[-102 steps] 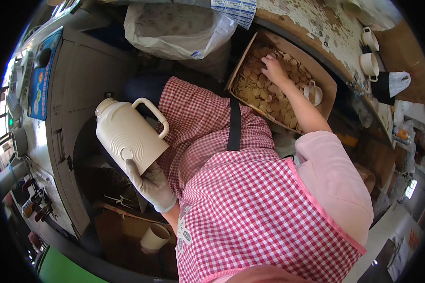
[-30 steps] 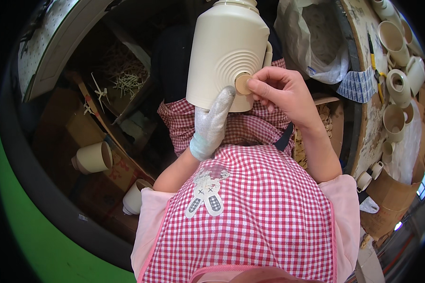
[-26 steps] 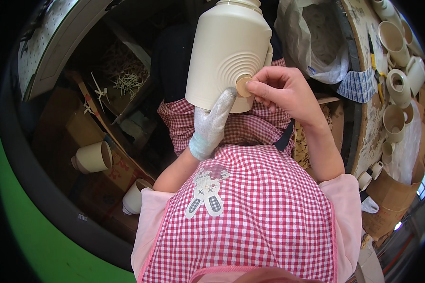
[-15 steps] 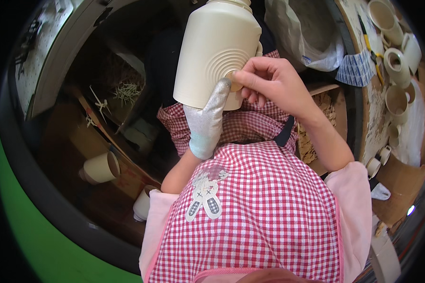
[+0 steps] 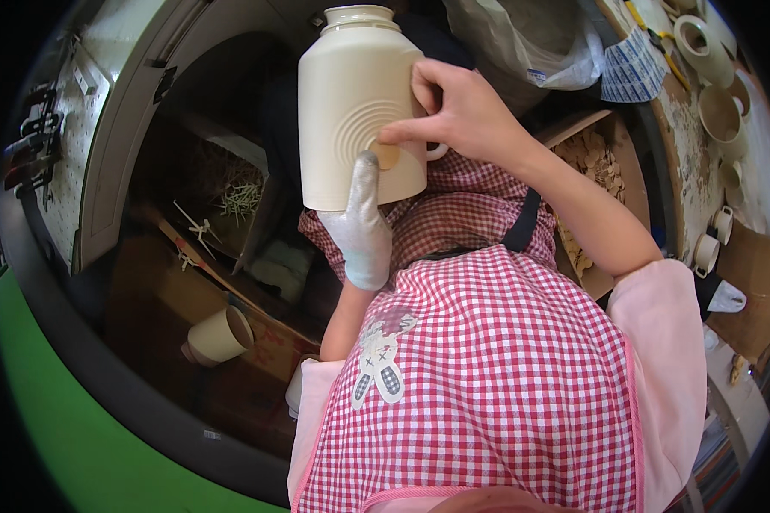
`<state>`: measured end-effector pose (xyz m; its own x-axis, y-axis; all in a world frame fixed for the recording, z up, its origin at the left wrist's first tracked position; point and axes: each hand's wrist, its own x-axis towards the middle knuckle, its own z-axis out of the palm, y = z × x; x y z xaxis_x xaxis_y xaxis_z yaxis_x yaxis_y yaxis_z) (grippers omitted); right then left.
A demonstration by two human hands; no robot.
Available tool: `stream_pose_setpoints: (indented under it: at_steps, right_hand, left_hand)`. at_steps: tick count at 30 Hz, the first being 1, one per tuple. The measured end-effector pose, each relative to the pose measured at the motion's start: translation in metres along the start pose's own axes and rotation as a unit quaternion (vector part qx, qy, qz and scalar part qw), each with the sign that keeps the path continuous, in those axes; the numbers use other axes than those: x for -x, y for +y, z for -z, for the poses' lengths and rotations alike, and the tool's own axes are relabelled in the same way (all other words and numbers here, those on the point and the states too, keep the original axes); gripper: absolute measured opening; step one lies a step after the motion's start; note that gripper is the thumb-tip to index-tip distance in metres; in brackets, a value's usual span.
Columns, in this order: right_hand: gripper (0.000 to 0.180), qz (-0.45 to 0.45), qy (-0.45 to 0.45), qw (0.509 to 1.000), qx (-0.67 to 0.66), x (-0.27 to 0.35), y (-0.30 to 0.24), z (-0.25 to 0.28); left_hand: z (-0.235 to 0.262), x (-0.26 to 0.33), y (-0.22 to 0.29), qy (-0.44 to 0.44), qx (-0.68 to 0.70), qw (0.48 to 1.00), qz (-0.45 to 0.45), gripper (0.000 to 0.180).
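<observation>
Jug (image 5: 342, 81) just beyond our apron (image 5: 496, 359), we grasp its base with our left hand (image 5: 364, 227) and touch 1 disc (image 5: 387, 157) on its front with our right hand (image 5: 470, 111), thumb and forefinger spread.

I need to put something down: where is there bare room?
The worn bench shows a bare strip nearer than the blue sheet, left of the beige cups; the green surface outside the black rim looks bare. Crowded: among the cups, in the box of discs, and at the jug, touched by left hand and right hand.
</observation>
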<state>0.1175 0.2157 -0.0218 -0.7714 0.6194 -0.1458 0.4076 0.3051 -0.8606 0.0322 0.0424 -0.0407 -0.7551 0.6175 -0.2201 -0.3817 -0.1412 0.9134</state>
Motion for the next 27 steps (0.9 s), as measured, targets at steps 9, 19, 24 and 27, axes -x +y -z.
stream_pose_setpoints:
  at_steps: [9, 19, 24, 27]
  right_hand:
    - [0.059, 0.083, 0.116, 0.989, 0.034, -0.003, -0.003, -0.012]
    - [0.039, 0.226, 0.167, 0.959, 0.022, -0.012, -0.009, 0.0]
    - [0.041, 0.037, 0.036, 0.997, -0.056, -0.006, 0.002, 0.013]
    - [0.046, 0.047, -0.002, 0.995, -0.086, -0.003, 0.011, 0.015]
  left_hand:
    - [-0.005, -0.001, 0.0, -0.042, -0.084, 0.996, -0.013, 0.038]
    - [-0.028, 0.004, 0.008, -0.078, 0.006, 0.995, 0.055, 0.052]
    - [-0.016, -0.001, 0.001, -0.085, -0.196, 0.974, -0.07, 0.037]
    - [-0.016, 0.0, 0.001, -0.045, -0.009, 0.998, 0.032, 0.036]
